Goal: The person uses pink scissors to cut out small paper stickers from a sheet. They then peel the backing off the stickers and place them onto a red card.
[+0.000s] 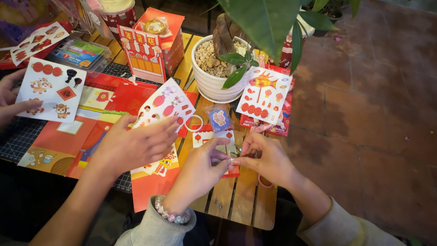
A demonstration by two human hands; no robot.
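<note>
— What's in the white pot [207,84]?
— Pebbles and a plant, near the slatted table's [236,200] far edge; both hands — left hand [200,171], right hand [266,157] — pinch a small sticker [233,160] above the near edge.

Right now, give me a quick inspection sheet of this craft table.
Surface: slatted wooden table, cutting mat at left.
Job's things: a small piece, too small to identify, pinched between both hands over a red-and-white sticker sheet.
Clutter: sticker sheets, red paper, tape ring, white plant pot, plastic box.
Hands: left hand and right hand meet fingertip to fingertip; other people's hands alongside.
Cables: nothing seen.
Surroundings: reddish tiled floor.
</note>
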